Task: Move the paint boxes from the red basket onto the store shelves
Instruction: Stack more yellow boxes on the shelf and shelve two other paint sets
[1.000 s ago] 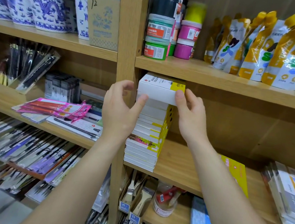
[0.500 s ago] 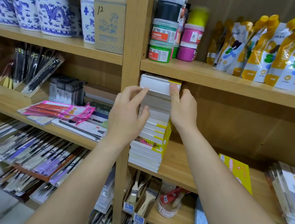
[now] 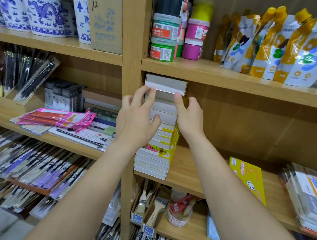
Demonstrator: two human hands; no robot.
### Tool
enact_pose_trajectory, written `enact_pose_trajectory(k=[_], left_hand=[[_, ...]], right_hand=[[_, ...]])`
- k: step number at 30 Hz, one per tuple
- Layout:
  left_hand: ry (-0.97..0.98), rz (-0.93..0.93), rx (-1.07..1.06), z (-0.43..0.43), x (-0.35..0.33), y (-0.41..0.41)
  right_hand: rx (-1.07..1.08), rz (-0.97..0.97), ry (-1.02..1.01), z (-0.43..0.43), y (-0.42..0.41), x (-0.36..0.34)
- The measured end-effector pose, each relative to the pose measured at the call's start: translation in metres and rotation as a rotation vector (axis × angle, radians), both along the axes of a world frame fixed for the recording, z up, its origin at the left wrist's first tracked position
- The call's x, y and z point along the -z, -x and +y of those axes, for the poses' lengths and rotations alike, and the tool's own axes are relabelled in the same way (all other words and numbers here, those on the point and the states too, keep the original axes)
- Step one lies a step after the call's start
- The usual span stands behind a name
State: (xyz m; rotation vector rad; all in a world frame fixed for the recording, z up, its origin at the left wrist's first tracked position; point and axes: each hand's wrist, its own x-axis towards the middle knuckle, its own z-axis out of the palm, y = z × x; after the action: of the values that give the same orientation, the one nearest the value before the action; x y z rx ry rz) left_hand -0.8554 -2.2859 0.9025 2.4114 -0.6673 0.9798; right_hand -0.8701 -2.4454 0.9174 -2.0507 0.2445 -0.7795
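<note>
Top box slid deeper onto stack — fingertips touching.

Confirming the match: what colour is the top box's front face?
Plain white; the top box shows it best in the head view.

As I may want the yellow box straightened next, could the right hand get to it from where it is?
Probably yes: the yellow box lies on the same shelf as the stack where the right hand is, with bare board between and nothing in front.
</note>
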Motion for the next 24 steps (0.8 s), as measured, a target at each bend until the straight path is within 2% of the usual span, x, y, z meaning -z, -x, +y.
enact_pose_trajectory(k=[5, 13, 19, 24], left_hand=[[-0.09, -0.024, -0.034, 0.003, 0.001, -0.002], [-0.188, -0.08, -0.111, -0.003, 0.002, -0.015], [-0.177, -0.08, -0.144, -0.009, 0.003, -0.021], [-0.096, -0.062, -0.035, 0.001, 0.016, -0.013]], right_hand=[[-0.115, 0.052, 0.056, -0.001, 0.004, 0.025], [-0.071, -0.024, 0.009, -0.003, 0.009, 0.037], [-0.047, -0.074, 0.014, -0.007, 0.001, 0.03], [-0.045, -0.097, 0.065, 0.009, -0.004, 0.033]])
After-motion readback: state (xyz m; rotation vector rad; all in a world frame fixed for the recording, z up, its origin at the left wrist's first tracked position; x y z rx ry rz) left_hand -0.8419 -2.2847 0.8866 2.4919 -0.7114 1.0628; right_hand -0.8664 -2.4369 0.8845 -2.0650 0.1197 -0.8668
